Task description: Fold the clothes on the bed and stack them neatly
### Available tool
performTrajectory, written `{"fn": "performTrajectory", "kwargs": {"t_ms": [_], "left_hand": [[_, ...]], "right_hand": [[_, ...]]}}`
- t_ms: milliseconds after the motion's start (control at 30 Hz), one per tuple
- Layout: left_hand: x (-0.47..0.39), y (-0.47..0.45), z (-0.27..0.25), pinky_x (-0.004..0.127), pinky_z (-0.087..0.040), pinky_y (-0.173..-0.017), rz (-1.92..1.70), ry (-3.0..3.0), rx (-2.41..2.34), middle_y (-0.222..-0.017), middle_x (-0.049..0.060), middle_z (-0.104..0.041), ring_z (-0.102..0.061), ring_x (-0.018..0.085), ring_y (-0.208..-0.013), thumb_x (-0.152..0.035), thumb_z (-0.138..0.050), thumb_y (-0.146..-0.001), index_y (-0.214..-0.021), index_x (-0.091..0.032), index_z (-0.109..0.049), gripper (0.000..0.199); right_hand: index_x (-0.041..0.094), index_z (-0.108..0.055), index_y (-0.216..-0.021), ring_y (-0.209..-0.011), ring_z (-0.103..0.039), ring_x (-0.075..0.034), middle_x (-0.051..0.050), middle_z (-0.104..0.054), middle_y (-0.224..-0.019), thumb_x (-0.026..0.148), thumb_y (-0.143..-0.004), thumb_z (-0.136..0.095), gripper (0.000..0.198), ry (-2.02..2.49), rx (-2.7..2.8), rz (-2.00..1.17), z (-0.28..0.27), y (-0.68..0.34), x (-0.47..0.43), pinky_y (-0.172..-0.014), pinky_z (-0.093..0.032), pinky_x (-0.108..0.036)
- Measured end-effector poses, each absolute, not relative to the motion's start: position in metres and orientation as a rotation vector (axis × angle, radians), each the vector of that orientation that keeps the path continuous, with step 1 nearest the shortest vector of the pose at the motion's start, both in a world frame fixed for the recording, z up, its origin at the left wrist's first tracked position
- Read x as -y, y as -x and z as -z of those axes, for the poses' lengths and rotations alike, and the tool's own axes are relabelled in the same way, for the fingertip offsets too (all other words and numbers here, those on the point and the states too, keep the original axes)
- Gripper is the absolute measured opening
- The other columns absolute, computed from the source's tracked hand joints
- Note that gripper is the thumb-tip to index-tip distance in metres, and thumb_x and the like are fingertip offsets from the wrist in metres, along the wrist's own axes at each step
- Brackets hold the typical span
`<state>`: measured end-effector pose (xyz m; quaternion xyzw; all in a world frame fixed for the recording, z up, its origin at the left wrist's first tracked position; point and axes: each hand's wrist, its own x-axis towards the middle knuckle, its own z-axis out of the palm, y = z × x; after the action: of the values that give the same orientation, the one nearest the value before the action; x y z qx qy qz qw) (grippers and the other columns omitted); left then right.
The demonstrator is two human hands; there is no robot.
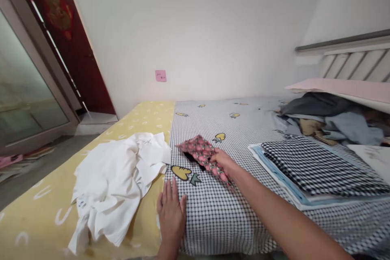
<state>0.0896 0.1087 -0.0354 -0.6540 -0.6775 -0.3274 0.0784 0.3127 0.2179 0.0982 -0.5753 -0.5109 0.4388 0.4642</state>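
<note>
In the head view, my right hand [224,163] grips a piece of red-pink patterned cloth [199,150] with a dark underside, held low over the checked bedsheet. Its exact kind of garment I cannot make out. My left hand [172,207] lies flat on the bed, fingers stretched out, where the yellow and checked parts of the sheet meet. A crumpled white garment [118,183] is spread on the yellow part, left of my left hand and apart from it.
On the right lies a folded stack topped by black-and-white checked cloth [323,164]. Behind it are heaped dark and grey-blue clothes [350,124] and a pink board-like item [344,87]. A pink note [160,75] sticks to the wall; a dark red door [70,40] stands at left.
</note>
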Motion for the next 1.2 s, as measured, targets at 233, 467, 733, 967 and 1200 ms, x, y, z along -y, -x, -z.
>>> {"fn": "performTrajectory", "kwargs": {"t_ms": [233,467,733,967,1200], "left_hand": [[-0.111,-0.091,0.041,0.054,-0.036,-0.116,0.730,1.799,1.890,-0.154,0.016,-0.052,-0.046,0.030,-0.144,-0.040,-0.027,-0.101,-0.143,-0.022,-0.058,0.055],[-0.110,-0.090,0.035,0.051,-0.032,-0.119,0.663,1.813,1.901,-0.156,0.018,-0.050,-0.042,0.029,-0.147,-0.040,-0.024,-0.102,-0.146,-0.019,-0.055,0.057],[-0.108,-0.093,0.027,0.049,-0.027,-0.122,0.610,1.822,1.942,-0.157,0.016,-0.048,-0.038,0.026,-0.149,-0.037,-0.025,-0.103,-0.148,-0.019,-0.051,0.056],[-0.104,-0.098,0.017,0.049,-0.032,-0.119,0.521,1.816,1.994,-0.155,0.017,-0.050,-0.043,0.028,-0.146,-0.038,-0.024,-0.103,-0.148,-0.019,-0.051,0.056],[-0.105,-0.111,-0.006,0.056,-0.034,-0.117,0.636,1.829,2.249,-0.148,0.019,-0.057,-0.049,0.030,-0.140,-0.037,-0.026,-0.103,-0.139,-0.017,-0.060,0.053]], "right_hand": [[0.019,-0.067,-0.085,-0.079,-0.073,-0.023,-0.005,-0.077,-0.080,0.010,-0.060,-0.067,0.026,0.893,0.557,-1.290,-0.139,-0.342,-0.253,-0.078,-0.062,-0.036],[0.024,-0.067,-0.099,-0.086,-0.074,-0.021,-0.001,-0.077,-0.083,0.011,-0.073,-0.063,0.030,0.812,0.084,-1.297,-0.056,-0.340,-0.155,-0.085,-0.062,-0.038],[0.037,-0.051,-0.138,-0.112,-0.070,-0.020,-0.003,-0.068,-0.135,0.022,-0.080,-0.077,0.066,0.610,0.025,-1.511,-0.026,-0.339,-0.090,-0.103,-0.054,-0.042],[0.043,-0.038,-0.147,-0.110,-0.072,-0.026,-0.004,-0.065,-0.139,0.038,-0.069,-0.087,0.092,0.650,0.168,-1.524,-0.018,-0.343,-0.070,-0.090,-0.057,-0.041],[0.029,-0.058,-0.135,-0.091,-0.076,-0.027,-0.008,-0.078,-0.105,0.053,-0.071,-0.077,0.070,1.073,0.402,-1.438,0.013,-0.355,-0.024,-0.081,-0.056,-0.039]]}}
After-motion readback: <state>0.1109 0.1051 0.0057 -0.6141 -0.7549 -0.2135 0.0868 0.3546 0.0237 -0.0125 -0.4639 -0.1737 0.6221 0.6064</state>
